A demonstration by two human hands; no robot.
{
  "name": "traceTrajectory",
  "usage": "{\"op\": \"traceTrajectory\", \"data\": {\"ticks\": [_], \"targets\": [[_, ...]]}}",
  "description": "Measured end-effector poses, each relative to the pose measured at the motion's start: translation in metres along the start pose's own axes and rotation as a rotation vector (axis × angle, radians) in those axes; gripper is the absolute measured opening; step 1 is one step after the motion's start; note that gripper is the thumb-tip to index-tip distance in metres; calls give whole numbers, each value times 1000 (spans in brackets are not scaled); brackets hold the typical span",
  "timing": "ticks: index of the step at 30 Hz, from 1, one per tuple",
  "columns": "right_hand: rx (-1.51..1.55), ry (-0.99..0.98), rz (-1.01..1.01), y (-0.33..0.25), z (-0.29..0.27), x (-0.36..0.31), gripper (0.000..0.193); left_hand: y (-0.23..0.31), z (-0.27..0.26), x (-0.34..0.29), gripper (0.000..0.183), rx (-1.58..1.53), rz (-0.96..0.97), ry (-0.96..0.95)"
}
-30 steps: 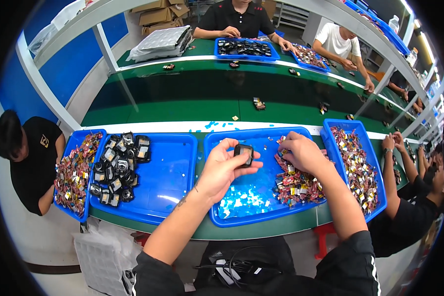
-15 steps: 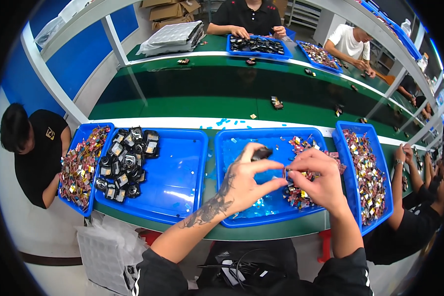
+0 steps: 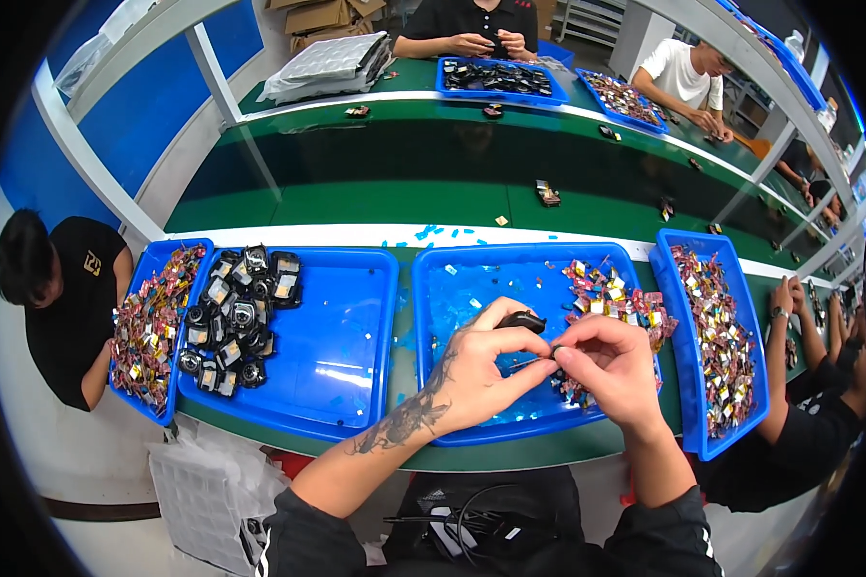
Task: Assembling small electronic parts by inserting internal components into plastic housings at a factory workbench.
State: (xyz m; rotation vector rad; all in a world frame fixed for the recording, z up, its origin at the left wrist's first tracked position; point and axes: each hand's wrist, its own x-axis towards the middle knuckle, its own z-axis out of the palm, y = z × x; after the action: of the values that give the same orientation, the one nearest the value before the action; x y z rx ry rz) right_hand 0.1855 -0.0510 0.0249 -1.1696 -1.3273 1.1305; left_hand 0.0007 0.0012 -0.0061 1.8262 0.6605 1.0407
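Above the middle blue tray [image 3: 452, 288], my two hands meet fingertip to fingertip. My left hand [image 3: 481, 370] is closed, with a black plastic housing [image 3: 522, 320] held in its curled fingers. Its thumb and forefinger also pinch something small and thin. Thumb and forefinger of my right hand [image 3: 614, 370] press together on a small dark piece [image 3: 556, 353] that touches the left fingertips; its kind is too small to make out. Beneath and beyond the hands, a heap of small red circuit boards [image 3: 616, 293] fills the tray's right side, and blue film scraps lie on its left.
A blue tray [image 3: 342, 337] at left holds black camera-like housings [image 3: 245, 313]. Trays of small boards flank both ends, one far left [image 3: 154, 332], one right [image 3: 722, 337]. Beyond runs a green conveyor [image 3: 356, 197] with scattered parts. Co-workers sit across it and at both sides.
My right fingertips have come in closer against my left ones, and the small dark piece sits between them. Across the conveyor, a co-worker's hands have lifted from the tray. Conveyor parts have shifted slightly right.
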Motion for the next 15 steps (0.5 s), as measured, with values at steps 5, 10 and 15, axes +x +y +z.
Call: {"op": "traceTrajectory", "data": {"ticks": [5,10,15], "targets": [[38,-36,13,-4,-2,1,7,1,-1,-1,13,-77,-79,-34],[46,-79,119,-3,-11,2,5,1,0,-2,14,16,7,-41],[-196,23,144,6,-7,8,6,2,3,-1,14,55,67,14]]}}
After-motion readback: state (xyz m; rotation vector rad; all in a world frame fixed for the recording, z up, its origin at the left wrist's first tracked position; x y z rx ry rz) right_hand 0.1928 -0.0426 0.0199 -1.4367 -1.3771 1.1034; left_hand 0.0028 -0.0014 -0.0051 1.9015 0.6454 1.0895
